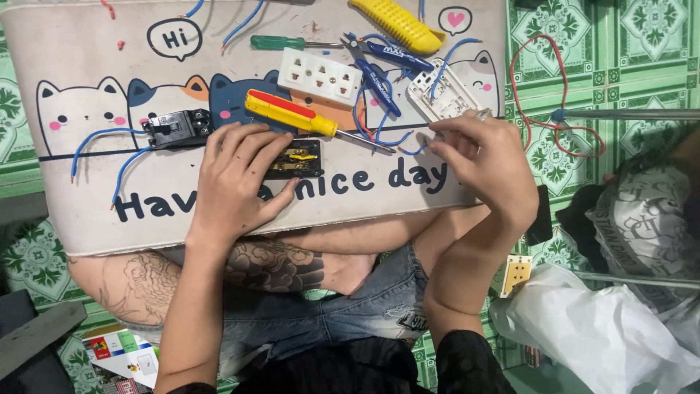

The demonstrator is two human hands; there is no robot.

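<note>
Left hand (237, 179): centre frame, fingers spread, flat on the black module (295, 158), holding it to the mat (87, 211).
Right hand (485, 164): right of centre, fingertips pinched together; the held item cannot be made out.
Screwdriver (292, 113): yellow-red, just above the module.
Socket plate (319, 76): white, upper centre.

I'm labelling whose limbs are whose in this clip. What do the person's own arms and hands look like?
Both hands are bare: no gloves, rings or watch show on the left hand or the right hand. The forearms are uncovered, with dark sleeves pushed up near the elbows at the bottom edge. No tattoos show on the arms themselves; the dark inked patterns lie on the crossed legs beneath, above denim shorts.
</note>
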